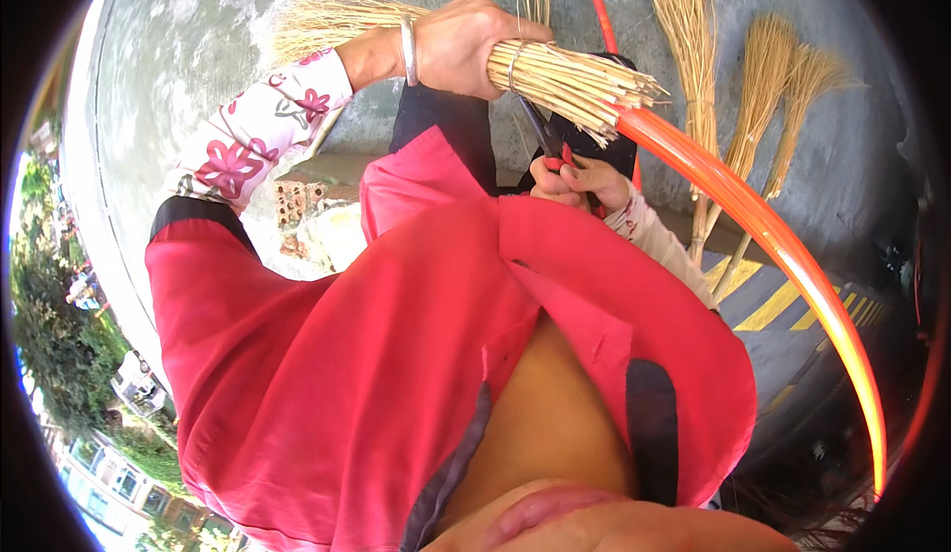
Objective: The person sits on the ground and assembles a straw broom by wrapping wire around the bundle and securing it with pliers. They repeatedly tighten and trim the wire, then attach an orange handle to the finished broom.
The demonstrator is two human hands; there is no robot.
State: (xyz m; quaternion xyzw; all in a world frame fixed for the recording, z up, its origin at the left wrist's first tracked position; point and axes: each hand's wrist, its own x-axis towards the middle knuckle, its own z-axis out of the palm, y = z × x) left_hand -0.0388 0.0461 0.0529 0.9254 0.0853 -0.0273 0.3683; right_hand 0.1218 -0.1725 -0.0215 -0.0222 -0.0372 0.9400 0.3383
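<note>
The straw bundle [575,74] lies across the upper middle of the view, above the person's dark-clad knees, its loose bristles fanning to the left and its stiff cut ends pointing right. A thin wire ring [514,64] circles it just beside the left hand [461,49]. That hand's fingers are closed around the bundle, so it runs through the grip and shows on both sides. At the cut ends, an orange pole [763,220] meets the straw and bends away to the lower right; how far it enters cannot be told.

Below the cut ends, the right hand [584,181] has its fingers wrapped around the red grips of the pliers [544,134]. Their dark nose points up toward the bundle; whether it touches is unclear.

Further out, a thin red pole [598,2] stands behind the bundle. To the right, a large straw broom [688,42] and two smaller brooms rest against the grey wall [842,17], bristles up. Perforated bricks [297,205] sit at left, and yellow stripes [771,306] mark the ground at right.
</note>
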